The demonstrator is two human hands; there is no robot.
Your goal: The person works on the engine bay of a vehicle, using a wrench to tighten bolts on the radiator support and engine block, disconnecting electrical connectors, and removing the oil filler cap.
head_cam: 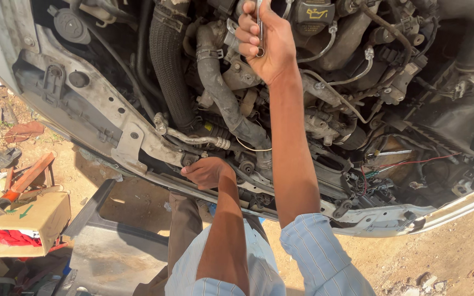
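I counted two hands of mine: the right hand (pixel 264 41) at twelve o'clock, closed round one metal wrench (pixel 259 27), and the left hand (pixel 207 171) near the centre. Two thick hoses ran side by side at eleven o'clock, one ribbed black hose (pixel 168 66) and one grey hose (pixel 218 87). One cardboard box (pixel 39 219) sat at eight o'clock.

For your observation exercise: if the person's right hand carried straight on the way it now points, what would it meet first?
Probably the black cap with a yellow symbol, just beyond the right hand, which grips a metal wrench and points deeper into the engine bay; depth is unclear.
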